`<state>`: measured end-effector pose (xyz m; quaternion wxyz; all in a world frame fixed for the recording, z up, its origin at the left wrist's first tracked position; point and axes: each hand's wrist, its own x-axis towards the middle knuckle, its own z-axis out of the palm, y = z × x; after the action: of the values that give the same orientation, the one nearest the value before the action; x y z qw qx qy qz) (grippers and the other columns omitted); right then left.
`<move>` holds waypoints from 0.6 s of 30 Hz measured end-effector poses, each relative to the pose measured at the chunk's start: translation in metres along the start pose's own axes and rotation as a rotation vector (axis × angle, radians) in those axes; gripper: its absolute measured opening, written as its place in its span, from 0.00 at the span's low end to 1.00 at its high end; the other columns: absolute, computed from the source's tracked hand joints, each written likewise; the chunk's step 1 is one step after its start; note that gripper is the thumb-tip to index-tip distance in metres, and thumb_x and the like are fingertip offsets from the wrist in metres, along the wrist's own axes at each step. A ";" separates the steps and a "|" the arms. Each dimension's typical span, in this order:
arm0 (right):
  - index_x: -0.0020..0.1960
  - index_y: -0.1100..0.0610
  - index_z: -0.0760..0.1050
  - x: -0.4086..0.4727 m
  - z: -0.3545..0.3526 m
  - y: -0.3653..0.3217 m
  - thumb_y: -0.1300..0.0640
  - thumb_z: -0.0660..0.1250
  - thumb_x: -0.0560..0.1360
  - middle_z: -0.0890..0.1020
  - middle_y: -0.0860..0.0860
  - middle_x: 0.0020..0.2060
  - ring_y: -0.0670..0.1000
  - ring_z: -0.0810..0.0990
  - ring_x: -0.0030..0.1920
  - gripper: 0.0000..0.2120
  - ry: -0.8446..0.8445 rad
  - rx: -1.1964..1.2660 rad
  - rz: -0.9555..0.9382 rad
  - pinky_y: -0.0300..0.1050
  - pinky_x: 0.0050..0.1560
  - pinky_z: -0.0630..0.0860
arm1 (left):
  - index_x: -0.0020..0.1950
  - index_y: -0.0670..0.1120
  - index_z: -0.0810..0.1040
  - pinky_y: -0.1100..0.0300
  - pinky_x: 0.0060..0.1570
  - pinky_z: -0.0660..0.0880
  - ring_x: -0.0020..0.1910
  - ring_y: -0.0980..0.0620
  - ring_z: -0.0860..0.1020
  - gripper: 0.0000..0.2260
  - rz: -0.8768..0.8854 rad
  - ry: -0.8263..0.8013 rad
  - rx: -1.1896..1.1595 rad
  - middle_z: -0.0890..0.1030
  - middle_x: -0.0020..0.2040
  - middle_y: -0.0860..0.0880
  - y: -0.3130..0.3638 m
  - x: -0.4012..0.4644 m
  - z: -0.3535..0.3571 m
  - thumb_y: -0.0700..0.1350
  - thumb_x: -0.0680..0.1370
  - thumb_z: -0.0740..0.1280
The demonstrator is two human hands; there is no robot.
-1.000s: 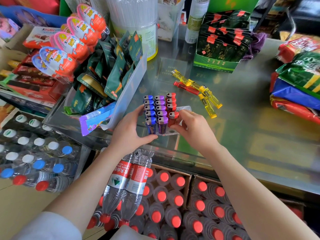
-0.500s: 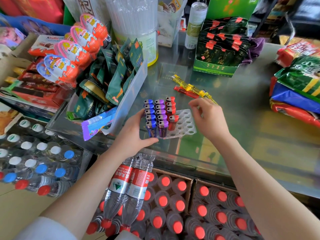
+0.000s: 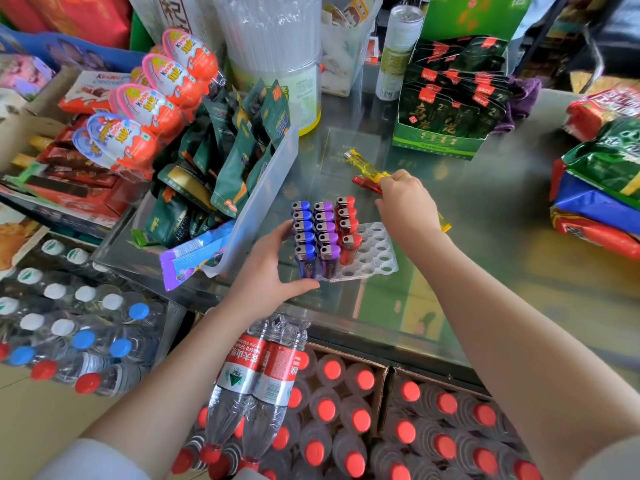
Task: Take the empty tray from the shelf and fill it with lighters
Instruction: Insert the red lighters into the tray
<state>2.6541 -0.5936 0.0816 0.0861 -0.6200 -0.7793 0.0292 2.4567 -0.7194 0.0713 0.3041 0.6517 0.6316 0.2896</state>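
Left hand (image 3: 266, 271): grips the tray (image 3: 375, 254) at its near-left corner.
Right hand (image 3: 407, 206): fingers curled over loose lighters (image 3: 362, 164) on the table (image 3: 485, 254).

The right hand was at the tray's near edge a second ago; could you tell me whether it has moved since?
Yes. The right hand has left the tray and moved away from the person, to the loose lighters lying beyond it.
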 end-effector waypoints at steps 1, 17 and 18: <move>0.51 0.66 0.71 0.000 0.000 0.000 0.69 0.62 0.73 0.75 0.62 0.51 0.63 0.74 0.50 0.07 -0.003 -0.016 0.003 0.48 0.37 0.67 | 0.70 0.51 0.61 0.79 0.53 0.57 0.57 0.69 0.62 0.38 0.000 -0.001 -0.003 0.65 0.59 0.62 0.000 0.000 0.000 0.46 0.65 0.77; 0.39 0.58 0.74 -0.068 -0.023 0.001 0.64 0.65 0.71 0.77 0.44 0.29 0.43 0.73 0.28 0.03 0.129 0.895 0.203 0.36 0.32 0.69 | 0.69 0.51 0.63 0.65 0.58 0.61 0.61 0.62 0.66 0.37 0.021 0.012 -0.008 0.69 0.60 0.60 0.001 -0.001 0.000 0.47 0.65 0.76; 0.38 0.56 0.73 -0.078 -0.024 -0.001 0.65 0.65 0.72 0.78 0.44 0.27 0.41 0.73 0.27 0.06 0.099 1.018 0.191 0.34 0.31 0.70 | 0.69 0.52 0.63 0.67 0.57 0.61 0.60 0.64 0.65 0.37 0.015 0.015 -0.017 0.68 0.60 0.61 0.002 -0.001 0.000 0.47 0.65 0.76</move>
<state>2.6747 -0.6713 0.0979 0.4104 -0.5687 -0.6014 0.3828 2.4577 -0.7208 0.0726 0.3027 0.6515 0.6265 0.3024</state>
